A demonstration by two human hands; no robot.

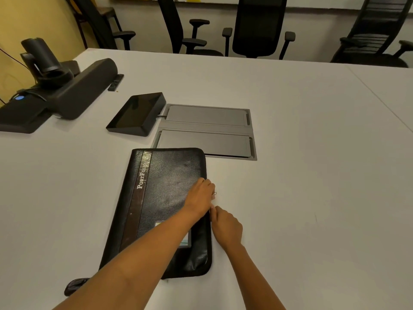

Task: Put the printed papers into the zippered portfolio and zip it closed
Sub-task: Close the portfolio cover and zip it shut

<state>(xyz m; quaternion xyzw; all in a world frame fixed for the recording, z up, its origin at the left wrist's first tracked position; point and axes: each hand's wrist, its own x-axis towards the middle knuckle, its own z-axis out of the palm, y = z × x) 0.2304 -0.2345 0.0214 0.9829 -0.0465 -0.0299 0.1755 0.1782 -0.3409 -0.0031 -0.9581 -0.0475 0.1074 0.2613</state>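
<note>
Head view: the portfolio (165, 193) is seen lying flat and closed on the tabletop (312, 175), toward the near edge, with its far-right corner overlapping a grey hatch (205, 130). Its long axis runs from the near edge toward the far edge, leaning slightly to the right as it goes away. No loose papers are seen on the tabletop; whether they are inside cannot be told, though a pale patch on the cover is partly hidden by the left forearm.

The left hand (200, 195) is reached across the cover to the portfolio's right long edge, about halfway along it, with the fingers curled down over that edge. A small metal pull (215, 193) shows at the fingertips and appears to be pinched. The right hand (226, 227) is set just nearer along the same edge, off the cover on its right, with the fingers bunched against the edge; whether anything is gripped there cannot be told. The two hands are almost touching.

The coming move is judged to run along this right edge, parallel to the long axis. Which stretch of zip is already shut cannot be made out. The right hand is the nearer for steadying the near end.
</note>
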